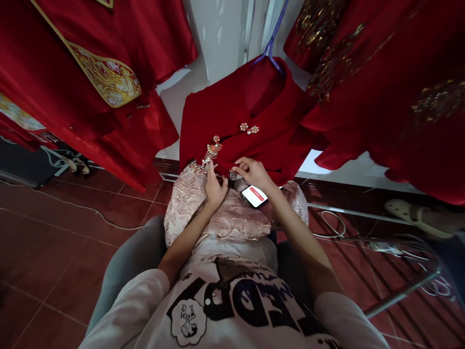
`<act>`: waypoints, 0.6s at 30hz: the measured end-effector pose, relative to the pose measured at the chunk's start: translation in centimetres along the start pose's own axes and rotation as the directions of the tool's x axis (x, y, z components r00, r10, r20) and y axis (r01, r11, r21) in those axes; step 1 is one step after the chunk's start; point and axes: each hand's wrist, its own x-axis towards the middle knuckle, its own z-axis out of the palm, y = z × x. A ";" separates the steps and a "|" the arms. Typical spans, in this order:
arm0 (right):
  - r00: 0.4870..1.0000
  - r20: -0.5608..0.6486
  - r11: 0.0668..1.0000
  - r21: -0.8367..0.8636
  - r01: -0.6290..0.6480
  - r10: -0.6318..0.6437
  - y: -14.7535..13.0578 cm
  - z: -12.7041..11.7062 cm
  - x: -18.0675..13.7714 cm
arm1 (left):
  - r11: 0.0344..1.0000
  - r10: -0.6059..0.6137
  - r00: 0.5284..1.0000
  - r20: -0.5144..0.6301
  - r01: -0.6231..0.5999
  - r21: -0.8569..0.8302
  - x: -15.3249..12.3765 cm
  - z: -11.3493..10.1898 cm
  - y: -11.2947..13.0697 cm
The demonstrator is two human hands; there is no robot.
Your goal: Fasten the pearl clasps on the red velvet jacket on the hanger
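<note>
In the head view, my left hand (pixel 217 190) has thumb and index apart beside the beaded ornament (pixel 213 149) on the red garment (pixel 221 111), upper centre. Mid-frame, my right hand's fingers (pixel 242 165) are narrow; whether they grip anything, I cannot tell.

1. White T-shirt (pixel 221 334): large black letters (pixel 247 300) run across the chest, among them what looks like "ED"; folds and the slant keep the full wording from being read.
2. Same shirt: a black asterisk (pixel 187 276) stands beside the big letters.
3. Same shirt: a line of small print (pixel 261 267) above them is too small to read surely.
4. Phone (pixel 255 196): white lettering on a red bar, too tiny to read.
</note>
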 end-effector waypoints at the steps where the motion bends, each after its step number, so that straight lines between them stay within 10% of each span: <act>1: 1.000 0.005 1.000 0.005 0.002 -0.002 0.0 0.0 0.0 | 1.000 0.002 0.999 -0.033 -0.002 -0.003 0.0 -0.1 0.2; 18: 1.000 -0.012 0.998 0.055 -0.010 0.011 0.5 0.0 0.1 | 1.000 0.014 0.980 -0.198 -0.009 0.027 3.2 -0.6 -0.1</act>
